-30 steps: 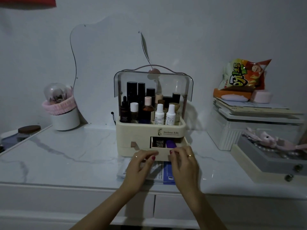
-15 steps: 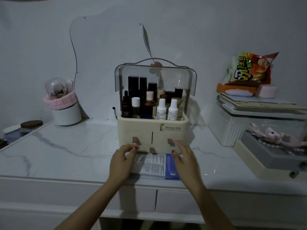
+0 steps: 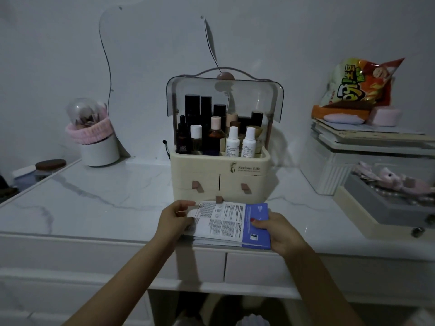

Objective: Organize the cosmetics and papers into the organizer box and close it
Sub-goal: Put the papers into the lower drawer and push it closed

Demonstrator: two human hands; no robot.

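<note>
A cream organizer box [image 3: 254, 184] stands at the middle of the marble tabletop, its clear lid [image 3: 275, 100] raised and its front drawers pushed in. Several cosmetic bottles [image 3: 233, 142] stand upright in its top compartment. In front of it lies a stack of white and blue papers [image 3: 226, 222]. My left hand [image 3: 175, 220] grips the stack's left edge. My right hand [image 3: 277, 231] holds the right edge, thumb on the blue part. The stack's near edge looks slightly lifted off the table.
A white cup [image 3: 98, 151] with a pink band sits at the back left. At the right stand a clear storage box [image 3: 329, 170] with a snack bag [image 3: 362, 85] on top and an open tray [image 3: 376, 208] of small items. Two desk drawers [image 3: 254, 267] lie below.
The organizer's right drawer went from open to pushed in. Both hands then dropped from the box front to the papers and took hold of the stack's two sides.
</note>
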